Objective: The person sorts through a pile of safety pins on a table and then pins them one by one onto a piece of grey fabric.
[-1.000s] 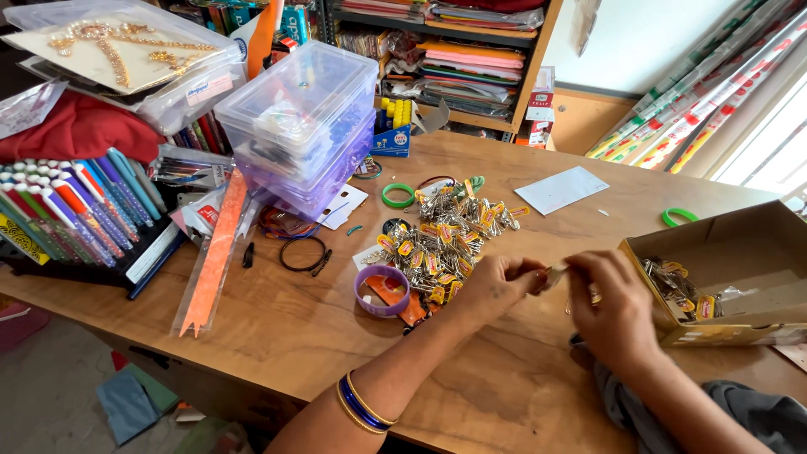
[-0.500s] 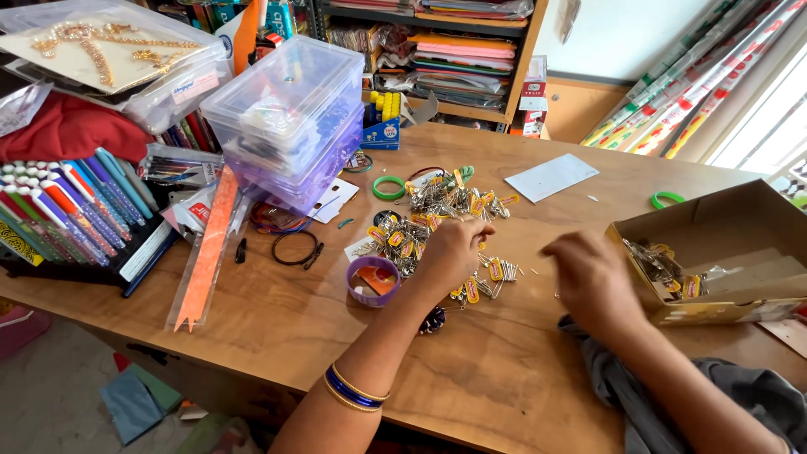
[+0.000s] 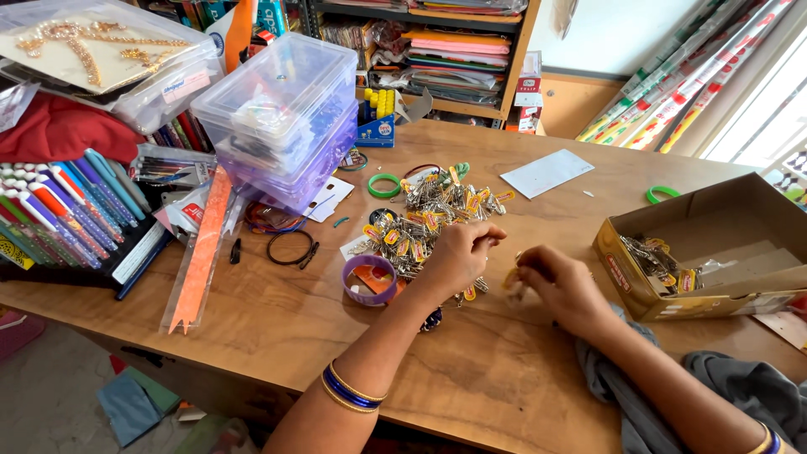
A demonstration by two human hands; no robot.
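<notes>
Keychains [image 3: 429, 220], metal with small yellow tags, lie heaped on the wooden bench [image 3: 504, 378]. Left hand [image 3: 458, 252] rests on the near edge of the heap, fingers curled onto some of them. Right hand [image 3: 561, 284] is just beside it, fingers pinched together on a single yellow-tagged keychain [image 3: 511, 279]. More lie in the cardboard box [image 3: 723, 294] to the right; a purple tape roll [image 3: 368, 280] sits left of the heap.

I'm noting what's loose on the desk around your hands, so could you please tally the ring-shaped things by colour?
Green rings: 2, the second near the cardboard box
Black ring: 1
Purple ring, by the left hand: 1
Total: 4
</notes>
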